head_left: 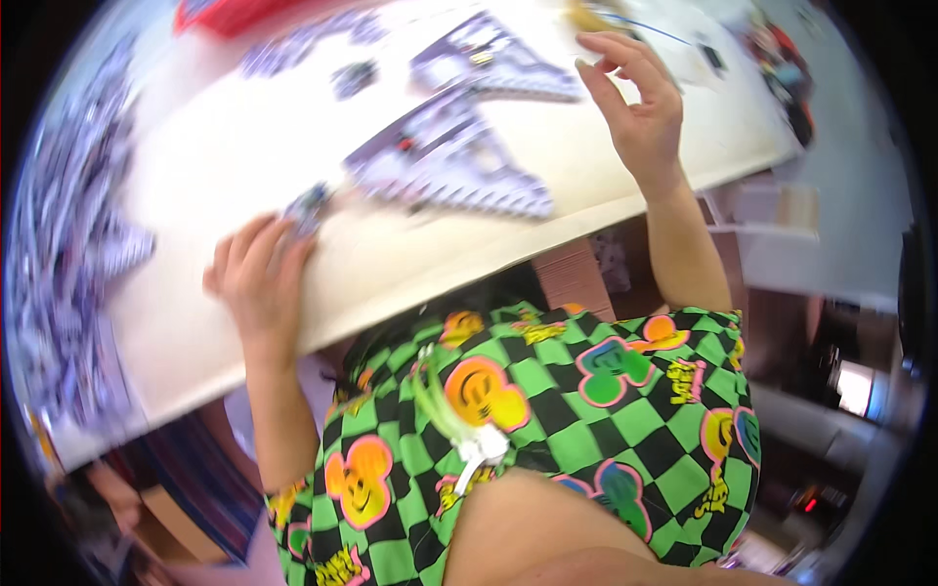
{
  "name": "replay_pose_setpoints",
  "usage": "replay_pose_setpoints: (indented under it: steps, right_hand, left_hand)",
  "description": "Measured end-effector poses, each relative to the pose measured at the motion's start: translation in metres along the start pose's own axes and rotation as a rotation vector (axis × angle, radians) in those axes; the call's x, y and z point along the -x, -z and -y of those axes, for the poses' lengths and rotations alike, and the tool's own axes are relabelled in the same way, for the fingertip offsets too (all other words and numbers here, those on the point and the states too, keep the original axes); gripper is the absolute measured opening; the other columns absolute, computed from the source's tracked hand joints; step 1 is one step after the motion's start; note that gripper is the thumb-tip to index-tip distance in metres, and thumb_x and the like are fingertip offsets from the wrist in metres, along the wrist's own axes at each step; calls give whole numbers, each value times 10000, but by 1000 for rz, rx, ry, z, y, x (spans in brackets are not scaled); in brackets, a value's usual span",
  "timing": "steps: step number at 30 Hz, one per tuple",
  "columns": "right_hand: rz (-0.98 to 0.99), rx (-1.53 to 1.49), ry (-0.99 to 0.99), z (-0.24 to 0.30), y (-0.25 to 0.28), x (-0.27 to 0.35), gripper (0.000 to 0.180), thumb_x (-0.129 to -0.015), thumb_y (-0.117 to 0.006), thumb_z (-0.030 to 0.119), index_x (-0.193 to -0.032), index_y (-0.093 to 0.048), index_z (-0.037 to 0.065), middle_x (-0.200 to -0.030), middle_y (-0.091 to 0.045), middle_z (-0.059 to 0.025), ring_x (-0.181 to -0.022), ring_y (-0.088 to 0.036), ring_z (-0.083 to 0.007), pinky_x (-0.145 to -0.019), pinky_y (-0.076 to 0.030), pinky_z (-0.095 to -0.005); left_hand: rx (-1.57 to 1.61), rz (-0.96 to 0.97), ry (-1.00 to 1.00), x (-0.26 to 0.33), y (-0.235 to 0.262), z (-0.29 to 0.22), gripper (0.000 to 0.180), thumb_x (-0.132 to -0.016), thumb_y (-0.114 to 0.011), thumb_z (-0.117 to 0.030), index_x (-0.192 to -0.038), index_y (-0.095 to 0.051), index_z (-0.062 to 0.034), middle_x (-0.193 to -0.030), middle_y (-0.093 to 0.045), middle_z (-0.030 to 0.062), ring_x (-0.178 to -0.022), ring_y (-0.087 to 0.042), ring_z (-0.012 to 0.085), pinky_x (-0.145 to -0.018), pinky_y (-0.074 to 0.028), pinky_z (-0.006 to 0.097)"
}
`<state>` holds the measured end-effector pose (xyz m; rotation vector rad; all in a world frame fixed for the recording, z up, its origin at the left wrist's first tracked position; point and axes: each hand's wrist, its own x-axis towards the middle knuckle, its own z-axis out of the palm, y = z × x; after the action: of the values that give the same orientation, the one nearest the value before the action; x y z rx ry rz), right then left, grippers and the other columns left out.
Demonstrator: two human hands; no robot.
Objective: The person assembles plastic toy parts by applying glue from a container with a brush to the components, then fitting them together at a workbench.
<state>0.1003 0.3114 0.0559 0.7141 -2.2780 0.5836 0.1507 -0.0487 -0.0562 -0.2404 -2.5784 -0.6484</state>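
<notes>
My left hand (262, 269) rests at the near left of the table, its fingers curled round a small dark grey built piece (309, 207) that sticks out beyond the fingertips. Motion blurs the details of that piece. Raised over the right part of the table, my right hand (640, 107) has thumb and fingers apart, with nothing visible between them. Between the hands lies a grey triangular assembly (449, 156) with a toothed edge and a small red spot. Behind it, nearest my right hand, is a similar grey triangular assembly (493, 59).
Many long grey parts (73, 234) are heaped along the table's left side. A small dark piece (354, 78) and a row of grey parts (308, 44) lie farther back, near a red bin (234, 15). A blue stick (650, 27) lies at the far right of the white table (195, 361).
</notes>
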Motion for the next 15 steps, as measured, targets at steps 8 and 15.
replay_pose_setpoints:
  steps: [8, 15]
  right_hand:
    - [-351, -327, -753, -133, -12, 47, 417, -861, -687, 135, -1233, -561, -5, -1010, -636, -87, -797, -597, -113, -649, -448, -218]
    - [-389, -564, -1196, -188, -39, 3, 700, -797, -753, 235, -1359, -424, -21, -1020, -644, -107, -792, -621, -148, -622, -480, -275]
  left_hand:
    - [30, -72, 43, 12, 14, 29, 239, -818, -681, -61, -1050, -674, -3, -1074, -671, 154, -1031, -616, 315, -916, -453, 402]
    - [45, -88, 95, 6, 20, 33, 182, -877, -634, -45, -1045, -670, 15, -1061, -674, 148, -1018, -615, 292, -912, -452, 387]
